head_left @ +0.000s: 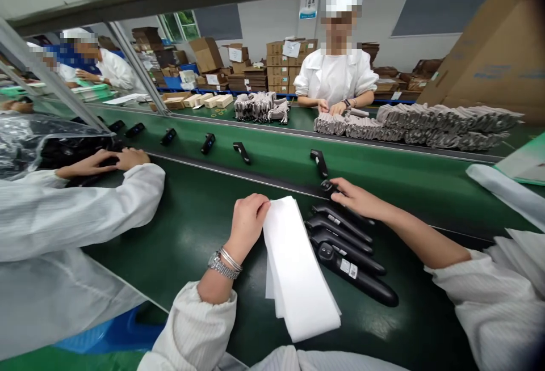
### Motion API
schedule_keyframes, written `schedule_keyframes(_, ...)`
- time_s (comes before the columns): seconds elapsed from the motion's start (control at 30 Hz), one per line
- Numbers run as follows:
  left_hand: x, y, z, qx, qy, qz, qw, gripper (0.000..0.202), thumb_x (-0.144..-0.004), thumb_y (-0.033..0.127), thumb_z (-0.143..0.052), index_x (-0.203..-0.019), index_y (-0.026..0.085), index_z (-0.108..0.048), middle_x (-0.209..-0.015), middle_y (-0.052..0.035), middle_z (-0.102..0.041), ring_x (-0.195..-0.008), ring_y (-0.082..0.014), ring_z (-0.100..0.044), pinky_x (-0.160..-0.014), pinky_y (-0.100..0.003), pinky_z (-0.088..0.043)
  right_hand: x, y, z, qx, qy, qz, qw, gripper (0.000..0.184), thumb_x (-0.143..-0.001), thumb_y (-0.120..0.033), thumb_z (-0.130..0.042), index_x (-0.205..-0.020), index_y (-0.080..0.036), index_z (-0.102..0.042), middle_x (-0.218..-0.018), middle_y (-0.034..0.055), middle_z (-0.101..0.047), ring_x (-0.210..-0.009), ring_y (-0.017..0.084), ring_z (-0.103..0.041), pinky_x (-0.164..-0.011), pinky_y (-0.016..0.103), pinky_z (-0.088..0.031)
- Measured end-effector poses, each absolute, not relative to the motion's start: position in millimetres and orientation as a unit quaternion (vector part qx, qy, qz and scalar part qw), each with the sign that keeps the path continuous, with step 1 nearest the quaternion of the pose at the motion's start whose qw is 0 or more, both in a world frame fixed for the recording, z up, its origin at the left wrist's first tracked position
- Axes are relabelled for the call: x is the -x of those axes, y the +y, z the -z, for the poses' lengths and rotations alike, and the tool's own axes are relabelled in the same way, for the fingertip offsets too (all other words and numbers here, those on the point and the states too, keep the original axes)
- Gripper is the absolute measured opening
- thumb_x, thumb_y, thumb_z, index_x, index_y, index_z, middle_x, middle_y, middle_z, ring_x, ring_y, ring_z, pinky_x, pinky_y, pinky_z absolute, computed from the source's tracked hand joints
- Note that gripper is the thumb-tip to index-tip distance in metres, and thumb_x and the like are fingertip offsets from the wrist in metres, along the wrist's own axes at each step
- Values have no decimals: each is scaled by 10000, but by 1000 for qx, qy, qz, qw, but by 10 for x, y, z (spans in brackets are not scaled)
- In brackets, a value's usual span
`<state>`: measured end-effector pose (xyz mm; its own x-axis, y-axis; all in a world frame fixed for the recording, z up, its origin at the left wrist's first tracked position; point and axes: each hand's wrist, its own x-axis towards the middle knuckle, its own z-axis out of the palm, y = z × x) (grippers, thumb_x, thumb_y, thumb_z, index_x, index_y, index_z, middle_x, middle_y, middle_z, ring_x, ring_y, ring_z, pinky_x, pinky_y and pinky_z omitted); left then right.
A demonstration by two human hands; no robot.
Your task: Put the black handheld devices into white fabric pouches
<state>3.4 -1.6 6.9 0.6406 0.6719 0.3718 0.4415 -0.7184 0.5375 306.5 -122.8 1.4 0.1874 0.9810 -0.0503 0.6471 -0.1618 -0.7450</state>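
Green bench, belt on far side. Left hand, closed in pinch, holds far-left corner of white sheets, near middle. Right hand, partly curled, grips far device; other devices right of sheets.

A dark green worktop with a slight sheen fills the lower middle. Long white sheets lie overlapping on it, right of the frame's centre; to their right, black devices lie side by side, slanting. Beyond a thin rail, a green strip carries spaced-out devices from upper left to centre right.
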Motion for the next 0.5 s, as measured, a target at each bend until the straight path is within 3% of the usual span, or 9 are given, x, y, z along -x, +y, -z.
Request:
schedule_keyframes(0.1, -29, -53, -97, -891, 297, -289, 185, 169, -965, 202, -464, -869, 185, -602, -861, 8, -642, -809, -141, -573, -853, -313, -357, -2908, -925, -137, 615, -507, -322, 511, 570, -841, -453, -589, -1326, -276, -346, -1225, 78, -550, -984, 237, -639, -892, 464, -533)
schedule_keyframes(0.2, -33, -94, -131, -900, 282, -294, 155, 113, -942, 217, -540, -849, 187, -596, -880, 7, -612, -862, -152, -554, -886, -333, -338, -2572, -673, -334, 495, -463, -373, 634, 727, -756, -376, -707, -1348, -388, -285, -1224, 24, -489, -872, 178, -663, -831, 439, -582)
schedule_keyframes(0.33, -47, -155, -177, -899, 261, -315, 154, 71, -903, 222, -622, -838, 193, -621, -930, -6, -565, -931, -162, -542, -904, -342, -337, -2158, -490, -416, 432, -459, -382, 676, 772, -718, -327, -757, -1341, -406, -307, -1240, 35, -443, -986, 205, -656, -848, 401, -589)
schedule_keyframes(0.5, -83, -224, -249, -892, 229, -339, 193, 40, -873, 196, -657, -834, 199, -648, -1013, -17, -542, -1005, -173, -534, -944, -355, -347, -2057, -486, -402, 415, -470, -379, 681, 670, -749, -338, -731, -1301, -369, -352, -1218, 38, -443, -1004, 207, -654, -848, 388, -586)
